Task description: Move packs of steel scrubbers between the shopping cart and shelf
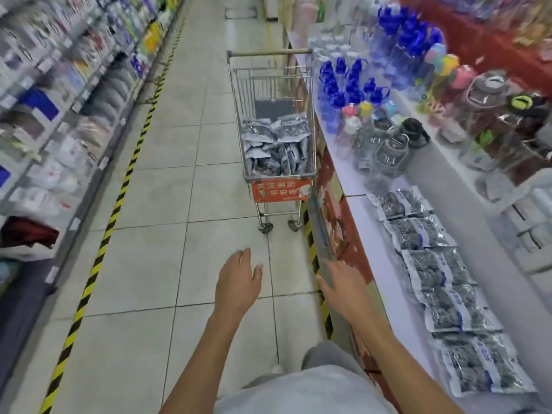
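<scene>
Nearest the camera, both hands are stretched forward over the tiled floor with nothing in them: the left hand [239, 279] has its fingers straight and loosely spread, and the right hand [343, 282] is likewise released, its grip open, with the palm turned toward the shelf edge. Just to the right of that hand, a row of scrubber packs [442, 282] lies flat on the white shelf [385, 264], one after another, so the row's long axis runs away from the person along the shelf edge, while each pack lies crosswise to it. The right hand is plainly the nearer one to this row; the left would have to cross the body to reach it. Farther ahead, well apart from both hands, the shopping cart [276, 115] stands close against the shelf front, its red sign facing the camera, and its basket holds a loose heap of more packs [276, 144] of the same kind. Beyond the cart, blue-capped bottles [352, 85] crowd the shelf. Judging from this, a sideways reach with the right hand would get a shelf pack, while anything in the cart calls for steps forward first.
</scene>
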`<state>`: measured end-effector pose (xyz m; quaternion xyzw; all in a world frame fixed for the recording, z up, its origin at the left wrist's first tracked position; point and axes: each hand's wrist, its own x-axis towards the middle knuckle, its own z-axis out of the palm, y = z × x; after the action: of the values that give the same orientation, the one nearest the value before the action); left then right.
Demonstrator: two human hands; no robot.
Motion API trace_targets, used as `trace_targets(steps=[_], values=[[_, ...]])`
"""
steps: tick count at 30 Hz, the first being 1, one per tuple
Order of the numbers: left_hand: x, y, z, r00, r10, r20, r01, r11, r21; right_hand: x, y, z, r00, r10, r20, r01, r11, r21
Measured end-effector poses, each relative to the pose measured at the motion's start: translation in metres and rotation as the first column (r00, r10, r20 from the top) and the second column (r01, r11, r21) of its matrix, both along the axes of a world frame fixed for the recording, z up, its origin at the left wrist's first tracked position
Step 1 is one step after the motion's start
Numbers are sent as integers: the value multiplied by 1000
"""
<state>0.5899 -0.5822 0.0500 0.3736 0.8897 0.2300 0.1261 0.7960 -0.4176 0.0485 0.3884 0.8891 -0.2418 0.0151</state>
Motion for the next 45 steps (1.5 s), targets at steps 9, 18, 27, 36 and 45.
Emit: trace_targets(steps=[9,18,27,36,45], values=[[-123,110,-18,998,42,51,-41,999,-23,-104,97,-31,1000,-11,24,14,992,-129],[-240,237,-37,976,120,182,-96,986,-133,-253,257,-28,1000,17,-22,-20,993,-116],[-361,330,-61,934,205,293,-161,973,-167,-400,388,-19,999,50,12,-48,994,-102],[-496,450,-81,910,78,406,-2,983,-184,-517,465,-41,978,-183,102,208,901,-381],[-605,584,-120,892,25,451,77,975,-206,-603,586,-95,918,-371,141,394,809,-437]])
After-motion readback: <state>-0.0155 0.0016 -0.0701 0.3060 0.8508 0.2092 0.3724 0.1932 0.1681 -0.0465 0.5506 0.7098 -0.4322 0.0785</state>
